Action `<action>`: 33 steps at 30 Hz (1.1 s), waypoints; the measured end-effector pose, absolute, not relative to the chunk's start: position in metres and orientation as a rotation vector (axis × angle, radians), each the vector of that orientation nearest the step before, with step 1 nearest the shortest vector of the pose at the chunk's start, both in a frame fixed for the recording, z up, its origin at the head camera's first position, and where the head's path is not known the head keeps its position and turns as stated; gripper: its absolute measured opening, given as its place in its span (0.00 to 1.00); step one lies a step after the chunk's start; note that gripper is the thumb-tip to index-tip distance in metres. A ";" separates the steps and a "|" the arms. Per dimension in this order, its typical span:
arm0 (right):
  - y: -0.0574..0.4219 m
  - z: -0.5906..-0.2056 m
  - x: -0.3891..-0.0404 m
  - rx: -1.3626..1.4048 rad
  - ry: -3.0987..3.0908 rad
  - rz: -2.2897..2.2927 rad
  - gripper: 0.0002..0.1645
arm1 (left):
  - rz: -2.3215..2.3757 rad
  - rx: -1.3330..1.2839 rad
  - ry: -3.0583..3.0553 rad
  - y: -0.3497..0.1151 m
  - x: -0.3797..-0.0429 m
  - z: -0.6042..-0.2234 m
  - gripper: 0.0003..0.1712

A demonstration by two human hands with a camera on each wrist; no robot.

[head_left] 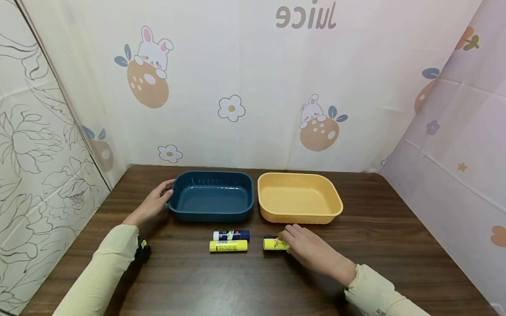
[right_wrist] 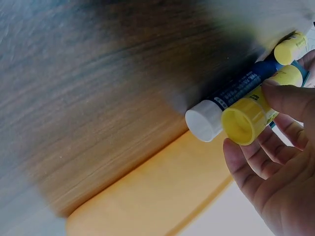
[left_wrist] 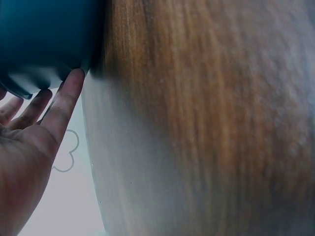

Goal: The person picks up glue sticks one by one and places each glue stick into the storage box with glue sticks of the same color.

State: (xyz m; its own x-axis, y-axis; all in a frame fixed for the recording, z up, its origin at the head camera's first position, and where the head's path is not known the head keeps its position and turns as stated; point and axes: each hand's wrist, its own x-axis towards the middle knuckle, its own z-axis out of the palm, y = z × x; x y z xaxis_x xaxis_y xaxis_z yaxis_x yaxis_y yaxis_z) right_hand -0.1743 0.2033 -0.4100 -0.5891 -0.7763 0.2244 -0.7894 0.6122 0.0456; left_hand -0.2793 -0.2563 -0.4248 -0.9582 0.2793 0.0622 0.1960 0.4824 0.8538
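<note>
My left hand (head_left: pixel 154 202) rests against the left end of a dark blue tray (head_left: pixel 211 217). In the left wrist view, its extended fingers (left_wrist: pixel 61 108) touch the tray's outer wall. A yellow glue stick (head_left: pixel 274 244) lies partly under my right hand (head_left: pixel 312 251), which pinches it between thumb and fingers. Alongside it is a dark blue glue stick with a white cap (right_wrist: pixel 204 120); whether the fingers also touch this one I cannot tell. Left of them lie another yellow glue stick (head_left: pixel 228 245) and, just behind it, a white-capped blue glue stick (head_left: pixel 233 235).
A yellow tray (head_left: pixel 300 218) stands right of the blue one, a narrow gap between them. Both sit near the back edge of the brown wooden table (head_left: pixel 205 285). A printed curtain (head_left: pixel 261 79) hangs behind, and patterned panels flank both sides.
</note>
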 end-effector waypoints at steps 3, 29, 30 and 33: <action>0.203 -0.410 -0.175 1.294 -2.611 0.090 0.20 | 1.495 0.411 2.630 -0.256 -0.279 -0.424 0.30; 0.206 -0.392 -0.178 1.273 -2.590 0.069 0.23 | 1.478 0.411 2.646 -0.256 -0.279 -0.424 0.30; 0.207 -0.391 -0.178 1.275 -2.586 0.072 0.23 | 1.479 0.408 2.642 -0.256 -0.279 -0.425 0.30; 0.209 -0.389 -0.181 1.277 -2.567 0.081 0.22 | 1.480 0.415 2.643 -0.256 -0.280 -0.426 0.30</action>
State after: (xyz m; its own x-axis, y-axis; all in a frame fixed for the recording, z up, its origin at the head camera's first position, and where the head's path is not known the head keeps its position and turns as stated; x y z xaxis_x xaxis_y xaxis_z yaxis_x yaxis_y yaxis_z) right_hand -0.1807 0.2087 -0.3887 -0.5737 -0.7745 0.2665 -0.7899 0.6092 0.0703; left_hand -0.2799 -0.2563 -0.4256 -0.9597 0.2747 0.0584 0.1935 0.4958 0.8466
